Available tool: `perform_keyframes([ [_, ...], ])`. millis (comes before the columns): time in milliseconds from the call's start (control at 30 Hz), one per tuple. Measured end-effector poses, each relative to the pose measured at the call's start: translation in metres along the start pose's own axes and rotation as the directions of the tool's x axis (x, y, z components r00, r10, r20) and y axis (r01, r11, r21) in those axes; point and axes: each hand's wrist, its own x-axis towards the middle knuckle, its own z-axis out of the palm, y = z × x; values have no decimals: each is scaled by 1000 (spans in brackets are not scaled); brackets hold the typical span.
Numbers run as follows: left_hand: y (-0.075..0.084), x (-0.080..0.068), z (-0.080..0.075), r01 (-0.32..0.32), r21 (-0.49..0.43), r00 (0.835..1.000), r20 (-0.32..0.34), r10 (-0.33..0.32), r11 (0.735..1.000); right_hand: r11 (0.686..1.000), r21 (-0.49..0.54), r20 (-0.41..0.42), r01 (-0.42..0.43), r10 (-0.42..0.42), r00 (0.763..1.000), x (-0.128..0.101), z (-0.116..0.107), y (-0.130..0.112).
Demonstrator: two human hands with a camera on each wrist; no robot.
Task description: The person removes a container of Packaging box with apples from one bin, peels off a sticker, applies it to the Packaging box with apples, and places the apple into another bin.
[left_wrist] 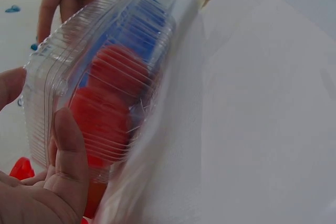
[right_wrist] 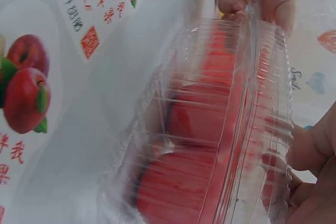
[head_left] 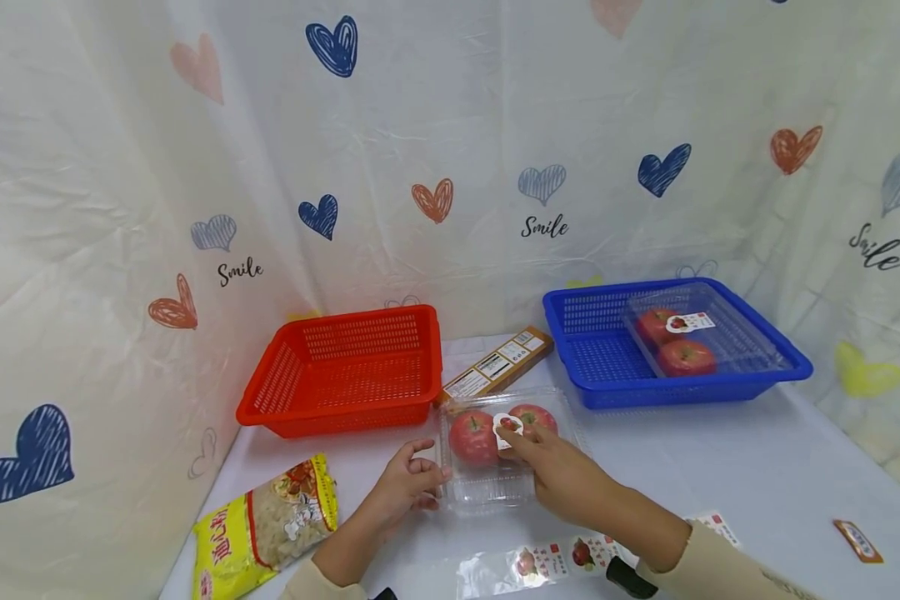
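A clear plastic clamshell box (head_left: 487,492) with two red apples (head_left: 474,438) sits on the table in front of me. A white apple-print label (head_left: 504,419) is on its lid. My right hand (head_left: 570,475) reaches over the box from the right, its fingertips pressing on the label and covering part of it. At the box's left side is my left hand (head_left: 408,483), thumb and fingers loosely bent against the edge. In the left wrist view the left thumb (left_wrist: 68,135) overlaps the ribbed side wall. A strip of labels (head_left: 540,564) lies in front of the box.
A red basket (head_left: 337,417) stands behind left. In the blue basket (head_left: 592,396) at right lies another box of apples (head_left: 742,346) with a label. A long carton (head_left: 498,364) lies between the baskets. A yellow food bag (head_left: 266,525) is front left, a small packet (head_left: 858,542) far right.
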Motion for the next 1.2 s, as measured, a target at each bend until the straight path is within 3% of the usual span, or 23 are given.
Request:
perform_keyframes([
  [400,-3,2,1,8,-1,1000,0,-8,1000,1000,-14,-19,-19,19,1000,-13,-5,13],
  [633,3,-2,2,8,12,1000,-10,-8,1000,997,-58,-89,-45,40,995,-11,-5,22],
  [800,5,-2,2,1,11,1000,-10,-1,1000,998,-66,-119,-17,9,993,-5,-5,28],
  [1000,4,-3,2,-1,9,1000,-6,1,1000,996,-86,-68,-28,22,997,6,-4,33],
  [1200,2,-1,1,-6,0,1000,3,6,1000,987,-75,21,-139,141,990,17,-2,35],
])
